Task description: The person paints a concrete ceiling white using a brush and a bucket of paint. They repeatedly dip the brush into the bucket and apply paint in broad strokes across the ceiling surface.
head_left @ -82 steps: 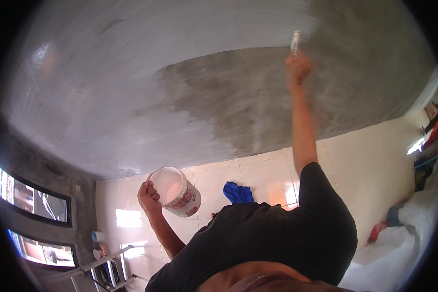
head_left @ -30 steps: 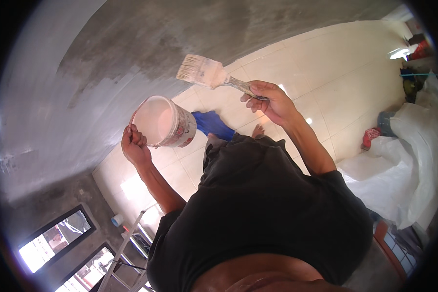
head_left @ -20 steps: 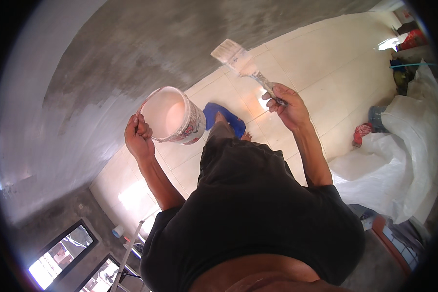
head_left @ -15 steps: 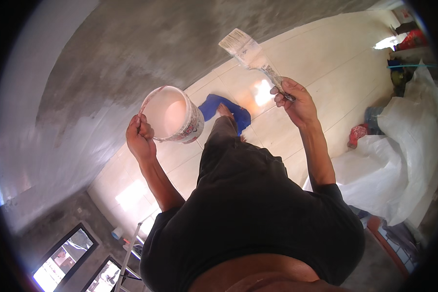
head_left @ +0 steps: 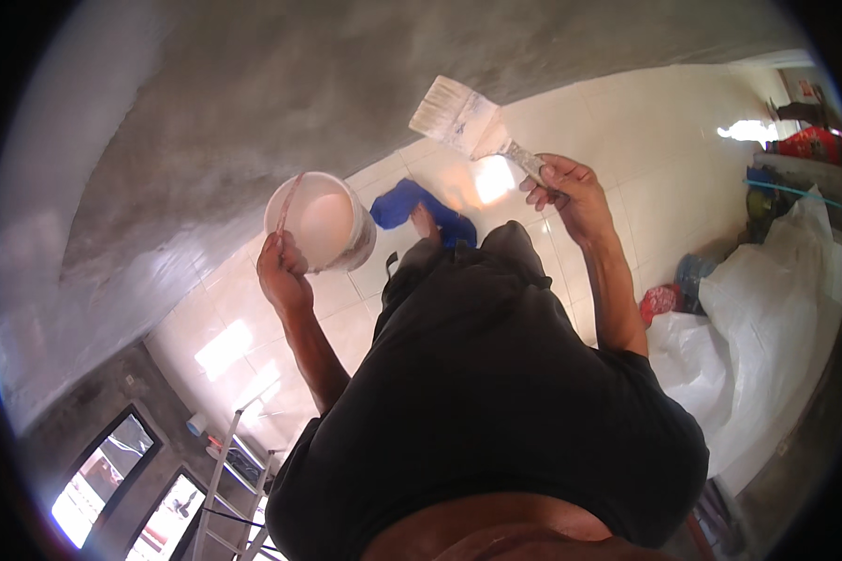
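My left hand [head_left: 283, 271] is closed round the handle of a white paint bucket [head_left: 355, 245]. Pale pinkish-white paint [head_left: 323, 227] fills part of the bucket, which leans so its mouth faces me. In my right hand [head_left: 568, 192] is a wide paintbrush [head_left: 472, 123], gripped by its handle between thumb and fingers. Its pale bristles point up and left, toward the grey wall [head_left: 271, 93], and stand apart from it. White paint covers the wall's left part; the rest is bare grey with smears.
A blue cloth [head_left: 407, 208] lies on the tiled floor [head_left: 627, 122] under my foot. White plastic sheeting [head_left: 767, 309] is heaped at the right beside a red patterned item [head_left: 660, 304]. A metal ladder [head_left: 217, 486] stands at the lower left, near two windows [head_left: 108, 472].
My view has shifted, and a second leg now shows below me. The brush has turned flatter and sits slightly lower. The bucket has moved a little left, still in my left hand.
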Motion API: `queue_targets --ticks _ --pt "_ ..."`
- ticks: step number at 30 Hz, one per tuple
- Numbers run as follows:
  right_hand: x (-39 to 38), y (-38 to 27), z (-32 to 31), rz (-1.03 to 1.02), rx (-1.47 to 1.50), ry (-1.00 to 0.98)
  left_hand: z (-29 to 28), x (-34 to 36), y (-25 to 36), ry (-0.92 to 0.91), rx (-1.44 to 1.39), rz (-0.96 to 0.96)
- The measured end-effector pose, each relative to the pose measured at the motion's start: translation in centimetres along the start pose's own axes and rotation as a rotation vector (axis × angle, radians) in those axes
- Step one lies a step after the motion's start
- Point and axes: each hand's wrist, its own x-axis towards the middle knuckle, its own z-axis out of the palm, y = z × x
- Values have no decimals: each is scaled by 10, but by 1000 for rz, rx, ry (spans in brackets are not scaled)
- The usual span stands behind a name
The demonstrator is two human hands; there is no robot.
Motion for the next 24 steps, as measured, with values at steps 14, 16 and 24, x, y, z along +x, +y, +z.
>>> queue_targets --ticks 14,16,24 --pt "125 -68 -62 52 -43 -378 62 -13 -26 306 -81 210" --pt "128 -77 -62 69 -49 -380 65 -20 -31 344 -109 195" --pt "155 -91 -73 126 -97 -494 99 -49 -70 461 -98 150"
